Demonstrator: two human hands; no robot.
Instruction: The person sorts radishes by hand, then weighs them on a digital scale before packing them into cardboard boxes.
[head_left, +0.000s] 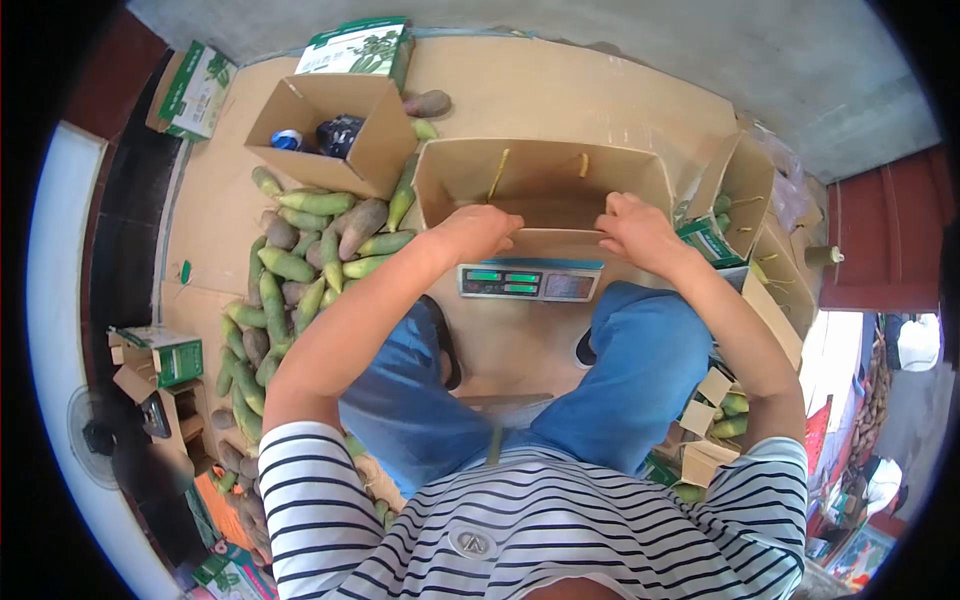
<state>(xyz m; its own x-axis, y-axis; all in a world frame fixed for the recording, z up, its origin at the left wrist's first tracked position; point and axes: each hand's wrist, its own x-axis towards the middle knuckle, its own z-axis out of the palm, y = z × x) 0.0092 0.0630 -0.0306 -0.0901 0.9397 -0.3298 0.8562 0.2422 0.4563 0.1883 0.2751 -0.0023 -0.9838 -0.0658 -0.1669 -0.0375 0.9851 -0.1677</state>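
In front of me stands an open cardboard box, with yellow cord handles hanging on its far wall. My left hand is closed at the left part of the near rim, fingers curled over the edge. Toward the right end of that rim, my right hand is curled in the same way, its thumb and fingers pinching the cardboard. Just below the near wall, a digital scale shows green-lit displays and a keypad. No vegetables show in the visible part of the box.
Left lies a pile of green radishes mixed with dark reddish roots. Behind it stands an open carton holding dark and blue wrapped items. Open cartons with radishes stand at right. A fan is at far left.
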